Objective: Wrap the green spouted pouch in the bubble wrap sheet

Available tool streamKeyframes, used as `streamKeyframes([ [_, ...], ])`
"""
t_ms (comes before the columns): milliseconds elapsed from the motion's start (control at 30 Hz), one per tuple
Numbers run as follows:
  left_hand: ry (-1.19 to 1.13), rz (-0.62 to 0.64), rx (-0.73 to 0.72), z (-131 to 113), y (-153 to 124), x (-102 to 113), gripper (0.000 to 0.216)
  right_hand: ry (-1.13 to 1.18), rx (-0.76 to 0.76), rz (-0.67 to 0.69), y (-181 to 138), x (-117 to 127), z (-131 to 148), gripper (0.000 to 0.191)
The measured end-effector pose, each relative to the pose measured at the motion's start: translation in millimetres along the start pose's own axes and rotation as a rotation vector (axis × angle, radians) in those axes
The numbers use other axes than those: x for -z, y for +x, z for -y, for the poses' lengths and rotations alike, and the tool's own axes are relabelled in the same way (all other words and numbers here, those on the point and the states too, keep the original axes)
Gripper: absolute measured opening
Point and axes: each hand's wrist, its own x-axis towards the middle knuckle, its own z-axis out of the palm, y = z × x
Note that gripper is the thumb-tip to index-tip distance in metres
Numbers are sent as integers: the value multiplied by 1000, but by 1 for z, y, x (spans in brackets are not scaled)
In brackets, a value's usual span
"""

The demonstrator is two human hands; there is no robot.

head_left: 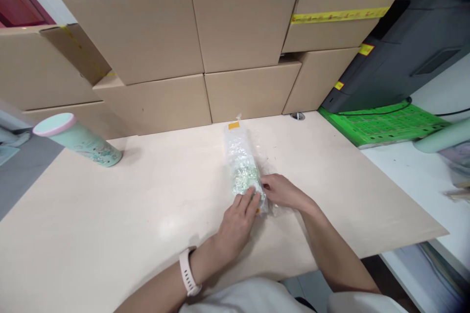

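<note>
A long bundle of clear bubble wrap (239,149) lies on the table, pointing away from me. Something green and white shows through its nearer half, too blurred by the plastic to name. An orange-yellow label or tape piece (234,125) marks the far end. My left hand (237,220), with a pale watch band (188,271) on its wrist, rests stretched fingers on the near end. At the right side of the bundle, my right hand (281,190) has its fingers closed on a loose edge of the bubble wrap; the fingertips are partly hidden.
A mint tumbler with a pink rim (79,139) stands at the left of the table (110,225). Stacked cardboard boxes (157,39) wall off the back. To the right are a green plastic crate (374,124), a dark machine (411,54) and a lower white surface (407,171).
</note>
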Motion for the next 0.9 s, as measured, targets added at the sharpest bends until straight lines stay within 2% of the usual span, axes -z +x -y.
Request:
streamKeyframes([
  [133, 124, 156, -72, -6, 13, 0, 57, -229, -336, -229, -4, 19, -19, 20],
  [233, 151, 186, -69, -11, 17, 6, 55, -358, -522, -272, -7, 27, -28, 32],
  [300, 156, 177, -55, -12, 17, 6, 53, -345, -477, -205, -8, 26, -31, 36],
  [367, 161, 167, -55, -11, 15, 4, 50, -251, -371, -168, -8, 23, -30, 31],
  [467, 170, 154, -70, -9, 13, 0, 46, 87, -238, -144, -8, 19, -28, 26],
  [533, 169, 141, -69, -8, 11, -2, 43, 329, -201, -137, -8, 20, -29, 28],
  [567, 160, 134, -68, -7, 10, -3, 43, 366, -218, -160, -8, 22, -30, 29],
  [600, 144, 127, -66, -7, 10, -3, 42, 316, -266, -203, -9, 23, -32, 31],
  [667, 96, 111, -57, -8, 8, -3, 44, 44, -387, -272, -9, 26, -33, 34],
  [733, 52, 97, -36, -9, 8, -2, 47, -183, -431, -237, -9, 25, -32, 34],
  [833, 44, 112, -27, -10, 8, 1, 47, -254, -383, -156, -6, 19, -26, 28],
  [900, 78, 143, -41, -9, 10, 3, 43, -168, -310, -121, -2, 13, -21, 22],
])
